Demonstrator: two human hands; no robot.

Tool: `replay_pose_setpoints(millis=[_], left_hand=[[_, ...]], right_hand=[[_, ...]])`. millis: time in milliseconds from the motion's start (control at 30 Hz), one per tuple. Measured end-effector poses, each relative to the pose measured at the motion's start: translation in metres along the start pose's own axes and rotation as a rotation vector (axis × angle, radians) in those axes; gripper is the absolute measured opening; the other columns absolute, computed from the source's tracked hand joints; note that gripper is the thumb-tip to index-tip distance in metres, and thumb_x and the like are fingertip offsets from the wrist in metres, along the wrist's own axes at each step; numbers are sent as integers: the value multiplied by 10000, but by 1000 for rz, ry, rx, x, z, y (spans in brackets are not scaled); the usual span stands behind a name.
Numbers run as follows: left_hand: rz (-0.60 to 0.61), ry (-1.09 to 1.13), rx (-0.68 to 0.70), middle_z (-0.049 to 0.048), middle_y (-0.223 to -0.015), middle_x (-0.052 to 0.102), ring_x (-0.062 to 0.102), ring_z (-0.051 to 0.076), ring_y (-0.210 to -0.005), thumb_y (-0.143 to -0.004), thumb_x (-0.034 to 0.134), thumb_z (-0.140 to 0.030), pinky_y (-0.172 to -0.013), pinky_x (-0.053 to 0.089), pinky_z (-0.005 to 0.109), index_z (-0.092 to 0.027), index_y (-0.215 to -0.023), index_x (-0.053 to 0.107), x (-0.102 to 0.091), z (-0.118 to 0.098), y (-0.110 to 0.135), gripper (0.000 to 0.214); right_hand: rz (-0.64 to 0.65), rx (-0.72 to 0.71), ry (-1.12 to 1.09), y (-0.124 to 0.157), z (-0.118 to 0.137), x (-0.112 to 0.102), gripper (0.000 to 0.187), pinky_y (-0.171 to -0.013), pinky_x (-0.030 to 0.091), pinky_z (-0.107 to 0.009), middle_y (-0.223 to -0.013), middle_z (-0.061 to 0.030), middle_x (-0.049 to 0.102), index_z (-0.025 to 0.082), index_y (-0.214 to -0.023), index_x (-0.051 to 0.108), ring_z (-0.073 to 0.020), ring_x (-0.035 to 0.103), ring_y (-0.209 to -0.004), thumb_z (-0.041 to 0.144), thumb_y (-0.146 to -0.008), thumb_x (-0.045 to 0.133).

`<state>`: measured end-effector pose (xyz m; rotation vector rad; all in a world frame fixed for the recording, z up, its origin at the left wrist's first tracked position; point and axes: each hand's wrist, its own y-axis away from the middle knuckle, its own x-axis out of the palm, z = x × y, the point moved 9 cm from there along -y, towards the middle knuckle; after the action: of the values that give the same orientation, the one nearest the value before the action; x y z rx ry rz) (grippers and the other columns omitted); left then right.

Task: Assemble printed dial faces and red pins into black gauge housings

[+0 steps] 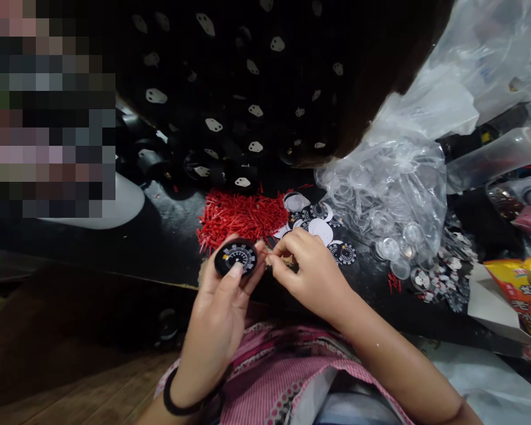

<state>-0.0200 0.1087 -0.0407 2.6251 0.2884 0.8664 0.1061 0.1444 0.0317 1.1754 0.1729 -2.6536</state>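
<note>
My left hand (219, 310) grips a round black gauge (242, 255) with white dial markings and a small yellow mark, its thumb resting on the dial face. Just right of the gauge, my right hand (307, 265) pinches a thin red pointer (268, 254) between thumb and forefinger. Behind both hands lies a heap of red pointers (243, 215) on the black table. Loose black dial discs (347, 254) and white discs (321, 231) are spread beyond my right hand.
A clear plastic bag (380, 183) of transparent round covers spills out at the right. Beside it lie many small mixed parts (451, 265) and a yellow snack packet (522, 295). At the back stands a dark container (230, 77) with black gauge bodies. A white rounded object (128, 200) is at left.
</note>
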Motion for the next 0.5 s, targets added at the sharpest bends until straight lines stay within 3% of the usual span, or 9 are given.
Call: replay_pose_setpoints(millis=[100,200,333,500], left_hand=[[-39,-81,-25,44,-1159,720,663,247,-1143,-840,697,-308,-1023,512,400,-290,-1221,620,0,3,-4,389],[7,-183,-68,32,-1142,708,660,262,-1118,-815,718,-329,-976,538,401,-283,-1113,662,5,13,-8,307],[102,-315,12,10,-1178,681,642,230,-1114,-870,665,-369,-1013,497,398,-300,-1146,645,9,17,-9,285],[136,-336,60,5,-1136,683,638,198,-1100,-888,651,-351,-1007,472,338,-294,-1157,635,7,14,-6,276]], right_hand=[[-4,-28,-172,3,5,-4,109,-714,392,-269,-834,3,593,183,-816,582,-131,547,-764,198,-923,593],[-3,-3,-129,5,3,-5,104,-732,378,-281,-833,0,590,182,-832,599,-140,541,-789,195,-934,588],[-4,21,-76,6,1,-7,108,-737,359,-294,-827,3,585,183,-834,603,-141,529,-775,205,-938,588],[-27,34,-152,8,1,-10,120,-691,364,-270,-790,15,562,183,-812,582,-124,507,-714,187,-932,584]])
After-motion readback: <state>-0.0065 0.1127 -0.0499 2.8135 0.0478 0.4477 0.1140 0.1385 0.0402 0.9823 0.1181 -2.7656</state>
